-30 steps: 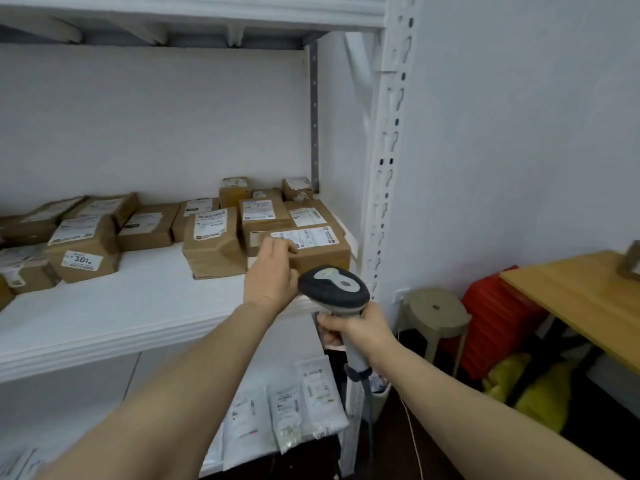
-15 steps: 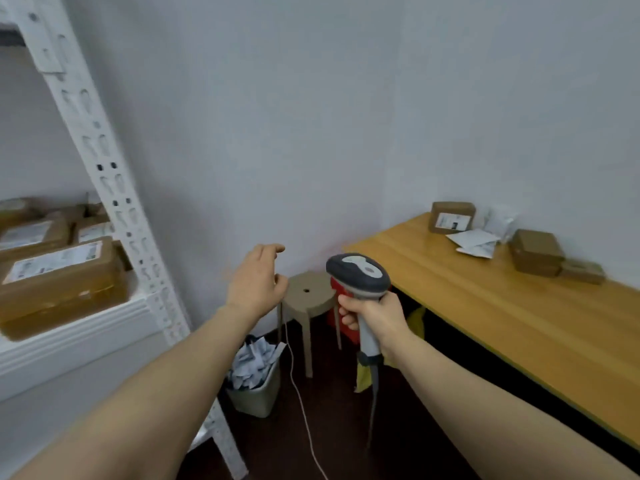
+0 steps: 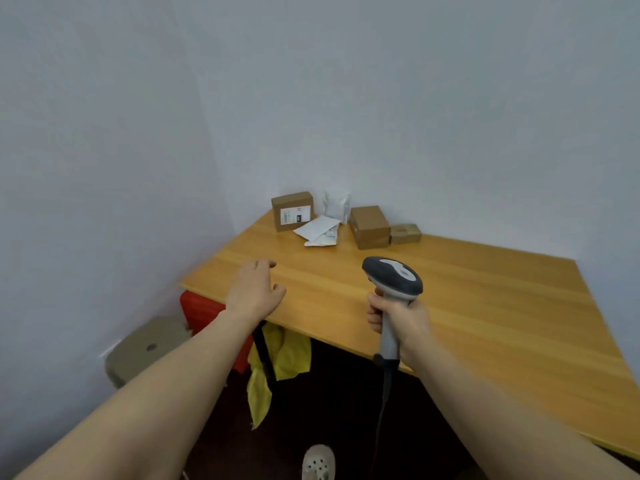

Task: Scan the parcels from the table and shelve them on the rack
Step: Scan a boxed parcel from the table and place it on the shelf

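1. Worktop (image 3: 485,306): wooden, set into the corner of two pale walls.
2. Under its near-left corner: a beige stool (image 3: 145,348), a red crate (image 3: 201,310) and a yellow cloth (image 3: 277,355) that hangs down.
3. Left hand (image 3: 254,289): above the near-left corner of the worktop, palm down. Its fingers are released, loosely bent and hold nothing. Contact with the wood cannot be told.
4. Right hand (image 3: 398,317): at the near edge, fingers clenched round the handle of the scanner (image 3: 393,282). The handle's long axis stands nearly upright, with the cable hanging from its lower end. The head's long axis lies across the view, its narrower end toward the far left.
5. Parcels: all in the far corner, well apart from both hands.
   - Plain brown box (image 3: 370,226): lies flat, long axis toward the wall.
   - Labelled box (image 3: 292,211): stands on edge, label facing the viewer.
   - White mailers (image 3: 320,230): lie flat between these two boxes.
   - White pouch (image 3: 336,202): upright behind the mailers.
   - Small box (image 3: 405,233): touches the plain brown box's right side.
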A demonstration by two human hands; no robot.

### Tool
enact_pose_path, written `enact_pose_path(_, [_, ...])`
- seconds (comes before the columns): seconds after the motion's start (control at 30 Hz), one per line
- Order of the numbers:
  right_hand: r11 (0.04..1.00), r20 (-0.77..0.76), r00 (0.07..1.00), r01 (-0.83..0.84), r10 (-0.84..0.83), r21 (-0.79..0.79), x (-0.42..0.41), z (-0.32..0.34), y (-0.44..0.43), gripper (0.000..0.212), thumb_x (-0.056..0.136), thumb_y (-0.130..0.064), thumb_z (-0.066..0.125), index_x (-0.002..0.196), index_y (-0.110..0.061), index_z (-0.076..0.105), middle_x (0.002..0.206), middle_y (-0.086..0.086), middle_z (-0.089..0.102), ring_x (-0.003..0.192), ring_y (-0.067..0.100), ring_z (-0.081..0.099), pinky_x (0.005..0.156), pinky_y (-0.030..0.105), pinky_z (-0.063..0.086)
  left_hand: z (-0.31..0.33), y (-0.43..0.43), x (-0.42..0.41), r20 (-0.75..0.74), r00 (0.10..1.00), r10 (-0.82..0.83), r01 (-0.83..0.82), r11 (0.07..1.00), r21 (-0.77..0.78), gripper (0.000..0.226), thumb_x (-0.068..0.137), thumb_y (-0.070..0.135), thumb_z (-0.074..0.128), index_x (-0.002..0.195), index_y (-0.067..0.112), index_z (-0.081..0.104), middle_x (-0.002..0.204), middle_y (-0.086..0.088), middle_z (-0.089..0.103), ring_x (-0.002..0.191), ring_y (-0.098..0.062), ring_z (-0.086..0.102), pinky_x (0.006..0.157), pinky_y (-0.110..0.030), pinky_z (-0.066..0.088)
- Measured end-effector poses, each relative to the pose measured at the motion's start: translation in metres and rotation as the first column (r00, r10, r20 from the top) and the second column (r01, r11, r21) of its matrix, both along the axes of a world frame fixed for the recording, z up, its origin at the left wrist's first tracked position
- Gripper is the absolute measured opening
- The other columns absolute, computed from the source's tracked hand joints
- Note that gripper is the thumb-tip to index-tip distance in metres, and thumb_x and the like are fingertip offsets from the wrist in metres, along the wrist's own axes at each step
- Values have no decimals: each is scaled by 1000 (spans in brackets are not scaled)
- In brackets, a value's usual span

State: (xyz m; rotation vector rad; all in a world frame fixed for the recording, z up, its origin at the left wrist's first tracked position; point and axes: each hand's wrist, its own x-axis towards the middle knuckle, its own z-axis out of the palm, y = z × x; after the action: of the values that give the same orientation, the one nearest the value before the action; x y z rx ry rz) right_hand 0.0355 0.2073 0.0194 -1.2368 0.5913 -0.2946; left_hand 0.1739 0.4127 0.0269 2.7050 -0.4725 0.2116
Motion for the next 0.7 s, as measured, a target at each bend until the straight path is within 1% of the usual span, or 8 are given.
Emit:
enact_pose_path(0.13, [994,-33,994,108,-108,-2,62,-16,-62,12,84,-4,71,77,-3,61,66,12,61,56,22,57,53,31,46,-25,-82,77,-94,994,-60,56,997,-52,52,88,31,57,137,17,44,134,-4,48,121,-22,47,92,-34,43])
enact_pose_path(0.23, [983,-51,982,182,-183,-17,126,-30,-109,10,83,-3,72,82,-1,62,68,14,62,58,23,58,54,32,47,-45,-153,149,-168,981,-96,82,993,-89,54,87,35,58,137,21,42,134,-3,45,118,-22,48,82,-32,42])
enact_pose_path(0.27, [979,-61,977,203,-204,-12,149,-34,-124,10,83,-3,71,83,-1,62,68,14,62,58,23,57,54,32,47,-51,-177,172,-199,975,-104,87,992,-88,57,86,36,59,138,22,41,135,-4,43,118,-23,47,82,-33,42])
enact_pose_path(0.3, [975,-82,972,221,-221,-7,170,-37,-139,9,84,-2,70,84,-1,61,69,15,61,58,23,57,53,32,46,-57,-200,195,-234,966,-113,97,992,-80,61,86,37,60,141,22,37,137,-6,40,121,-25,45,85,-34,42])
enact_pose_path(0.4, [971,-157,961,235,-228,29,221,-47,-175,9,84,-3,70,84,-1,62,70,15,61,57,22,56,53,32,45,-74,-267,251,-333,932,-145,141,989,-37,76,85,41,58,149,23,21,148,-12,24,135,-32,28,101,-42,37])
enact_pose_path(0.47, [969,-188,956,239,-224,59,247,-55,-197,9,84,-4,71,83,-1,62,67,13,60,56,20,56,52,31,44,-84,-311,285,-360,923,-135,147,989,5,84,85,49,56,151,25,11,155,-13,12,141,-35,16,107,-46,31])
enact_pose_path(0.57, [960,-240,940,268,-243,78,279,-65,-227,10,83,-4,72,84,0,63,66,13,61,55,21,57,52,31,45,-100,-368,322,-388,917,-96,127,990,54,100,82,59,57,153,21,-3,158,-13,2,144,-35,6,111,-52,24])
enact_pose_path(0.7, [951,-280,924,295,-258,95,309,-74,-258,11,82,-4,73,85,0,63,66,12,63,54,21,57,50,29,47,-120,-421,351,-502,864,26,17,997,80,127,70,76,59,150,11,-16,158,-16,-18,145,-35,-14,111,-63,11])
